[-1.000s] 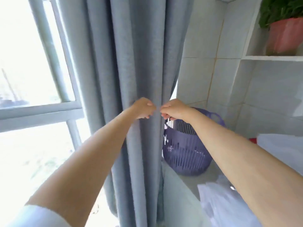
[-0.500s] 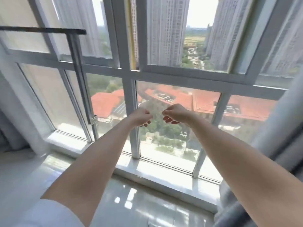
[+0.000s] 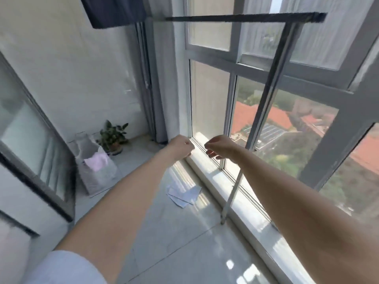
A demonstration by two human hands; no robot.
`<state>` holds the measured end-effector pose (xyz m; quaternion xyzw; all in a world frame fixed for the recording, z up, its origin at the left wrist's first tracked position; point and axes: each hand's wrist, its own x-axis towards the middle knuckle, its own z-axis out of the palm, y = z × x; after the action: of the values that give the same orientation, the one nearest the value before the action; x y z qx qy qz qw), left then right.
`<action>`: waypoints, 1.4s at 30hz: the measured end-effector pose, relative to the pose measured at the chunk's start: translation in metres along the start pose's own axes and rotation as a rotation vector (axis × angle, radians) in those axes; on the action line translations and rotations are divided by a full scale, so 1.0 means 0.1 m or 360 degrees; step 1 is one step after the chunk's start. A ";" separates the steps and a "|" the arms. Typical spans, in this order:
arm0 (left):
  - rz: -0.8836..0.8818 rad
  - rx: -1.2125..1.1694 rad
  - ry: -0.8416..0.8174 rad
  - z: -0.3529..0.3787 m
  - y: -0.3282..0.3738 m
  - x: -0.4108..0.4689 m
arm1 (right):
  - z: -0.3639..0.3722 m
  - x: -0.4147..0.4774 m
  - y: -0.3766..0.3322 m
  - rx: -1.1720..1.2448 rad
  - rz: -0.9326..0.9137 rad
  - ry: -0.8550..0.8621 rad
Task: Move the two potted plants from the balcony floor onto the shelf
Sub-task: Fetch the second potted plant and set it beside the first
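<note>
Bright daylight enters through the window (image 3: 287, 124); glare patches on the floor (image 3: 184, 232) beside it; motion blur, edges bowed.

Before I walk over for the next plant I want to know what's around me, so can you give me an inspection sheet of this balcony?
Surface: glossy tiled floor, sunlit near the window sill.
Job's things: one potted plant on the floor in the far corner; no second plant or shelf in view.
Clutter: white bag with pink cloth beside the plant; loose papers on the floor by the sill.
Grippers: left hand and right hand raised, loosely curled, holding nothing.
Cables: nothing seen.
Surroundings: drying rack standing by the window; grey curtain in the corner.
</note>
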<state>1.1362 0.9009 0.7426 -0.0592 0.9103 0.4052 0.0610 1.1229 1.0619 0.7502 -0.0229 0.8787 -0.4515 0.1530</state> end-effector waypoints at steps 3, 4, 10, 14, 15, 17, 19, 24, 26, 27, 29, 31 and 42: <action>-0.0127 0.0067 0.0094 -0.37 -0.32 0.32 | 0.31 0.58 -0.28 -0.0023 -0.0059 -0.0143; -0.0155 0.0079 0.0127 -0.51 -0.42 0.47 | 0.40 0.80 -0.40 -0.0036 -0.0080 -0.0192; -0.0360 0.0019 0.0367 -1.28 -0.88 1.37 | 0.78 2.20 -1.15 -0.0172 -0.0251 -0.0453; -0.0476 -0.0057 0.0501 -1.65 -1.14 1.89 | 1.02 2.97 -1.60 -0.0207 -0.0367 -0.0553; -0.0511 -0.0077 0.0504 -1.75 -1.22 2.03 | 1.11 3.16 -1.70 -0.0217 -0.0370 -0.0604; -0.0580 -0.0135 0.0521 -1.93 -1.38 2.34 | 1.31 3.55 -1.87 -0.0225 -0.0383 -0.0699; -0.0638 -0.0211 0.0529 -2.06 -1.55 2.58 | 1.48 3.85 -1.98 -0.0244 -0.0405 -0.0746; -0.0733 -0.0252 0.0512 -2.53 -2.10 3.51 | 2.00 4.88 -2.32 -0.0291 -0.0393 -0.0857; -0.0751 -0.0252 0.0524 -2.75 -2.31 3.86 | 2.19 5.29 -2.50 -0.0303 -0.0376 -0.0872; -0.0761 -0.0257 0.0530 -2.91 -2.46 4.10 | 2.33 5.57 -2.64 -0.0307 -0.0357 -0.0881; -0.0790 -0.0282 0.0535 -3.23 -2.72 4.54 | 2.58 6.07 -2.93 -0.0319 -0.0322 -0.0869; -0.0821 -0.0282 0.0524 -3.48 -2.90 4.83 | 2.77 6.42 -3.16 -0.0340 -0.0305 -0.0881; -0.0993 -0.0230 0.0618 -4.39 -4.58 6.64 | 4.18 8.78 -3.81 -0.0434 -0.0211 -0.1091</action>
<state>0.5258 0.2310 0.5942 -0.4135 0.8122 0.4115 0.0034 0.3703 0.3508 0.6091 -0.2496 0.8252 -0.3053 0.4043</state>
